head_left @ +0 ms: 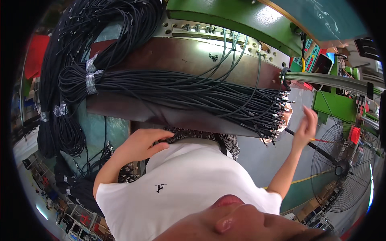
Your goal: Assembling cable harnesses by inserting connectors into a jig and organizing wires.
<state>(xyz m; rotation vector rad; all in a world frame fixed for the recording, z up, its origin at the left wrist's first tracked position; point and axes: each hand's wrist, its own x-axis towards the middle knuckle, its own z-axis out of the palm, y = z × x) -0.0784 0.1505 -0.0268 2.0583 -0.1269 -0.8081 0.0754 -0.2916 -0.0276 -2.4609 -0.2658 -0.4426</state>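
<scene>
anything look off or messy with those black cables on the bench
A few thin cables stray out of the taped black cable bundle and loop up toward the green machine. The plug ends fan out unevenly beside the right hand. No damage visible.

A thick bundle of black cables (181, 90) lies across the brown tabletop (189, 60), bound with clear tape at its looped left end. Its metal-tipped connector ends (277, 114) fan out over the right edge.

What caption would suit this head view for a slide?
Right hand raised by the connector ends of a black cable bundle on a brown table; left hand rests at its near edge.
</scene>
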